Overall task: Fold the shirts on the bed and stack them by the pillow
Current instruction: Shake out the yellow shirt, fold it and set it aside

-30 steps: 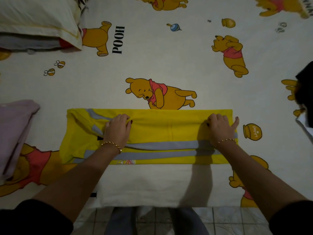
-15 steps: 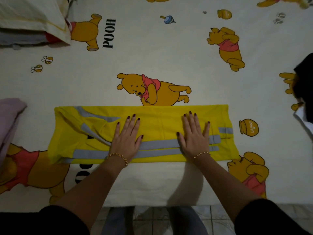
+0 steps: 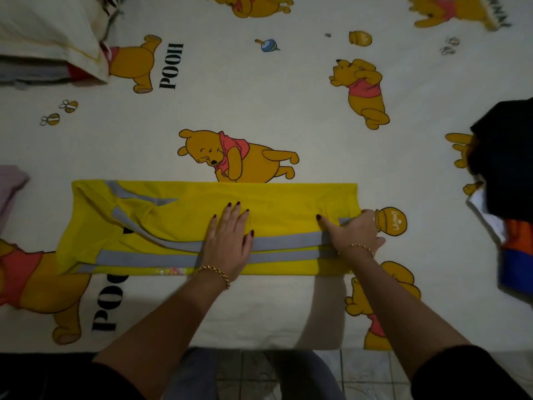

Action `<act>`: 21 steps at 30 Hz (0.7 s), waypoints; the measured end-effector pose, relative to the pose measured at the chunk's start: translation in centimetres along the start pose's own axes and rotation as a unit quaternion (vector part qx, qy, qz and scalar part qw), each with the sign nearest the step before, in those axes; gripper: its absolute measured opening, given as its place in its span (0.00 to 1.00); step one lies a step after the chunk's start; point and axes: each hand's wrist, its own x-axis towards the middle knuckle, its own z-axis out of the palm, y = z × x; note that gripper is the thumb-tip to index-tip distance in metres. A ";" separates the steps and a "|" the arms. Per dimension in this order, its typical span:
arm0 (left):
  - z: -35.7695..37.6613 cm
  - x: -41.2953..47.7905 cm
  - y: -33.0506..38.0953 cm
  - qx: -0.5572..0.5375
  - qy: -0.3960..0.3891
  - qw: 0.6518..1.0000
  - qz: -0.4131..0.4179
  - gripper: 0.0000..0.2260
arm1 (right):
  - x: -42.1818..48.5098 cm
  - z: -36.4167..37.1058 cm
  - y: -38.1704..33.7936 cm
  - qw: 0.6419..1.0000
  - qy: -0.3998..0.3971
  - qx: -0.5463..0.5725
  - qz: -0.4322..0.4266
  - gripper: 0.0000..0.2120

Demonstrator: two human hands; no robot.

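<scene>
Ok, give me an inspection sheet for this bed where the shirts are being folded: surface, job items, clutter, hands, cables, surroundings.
Surface: bed sheet printed with cartoon bears, lying smooth.
Job's things: yellow shirt with grey reflective stripes, folded into a long strip near the bed's front edge; pillow at the far left corner, grey and red fabric showing under its edge.
Clutter: dark clothes pile at the right edge; pink garment at the left edge.
Hands: left hand pressed flat on the shirt's middle; right hand grips the shirt's right end.
Cables: nothing seen.
Surroundings: tiled floor below the bed's edge; dim light.
</scene>
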 end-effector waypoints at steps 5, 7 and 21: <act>0.0 0.3 4.3 -0.121 0.037 0.992 0.004 0.24 | 1.3 -3.0 -0.6 0.981 -0.170 0.090 0.001 0.27; 0.2 0.4 5.7 -0.155 0.040 0.987 0.021 0.18 | 2.0 -4.5 0.3 0.979 -0.171 0.112 -0.008 0.27; 0.5 2.7 10.5 -0.605 -0.074 0.720 -0.333 0.29 | -0.1 -6.2 -2.6 0.906 -0.353 0.132 -0.193 0.15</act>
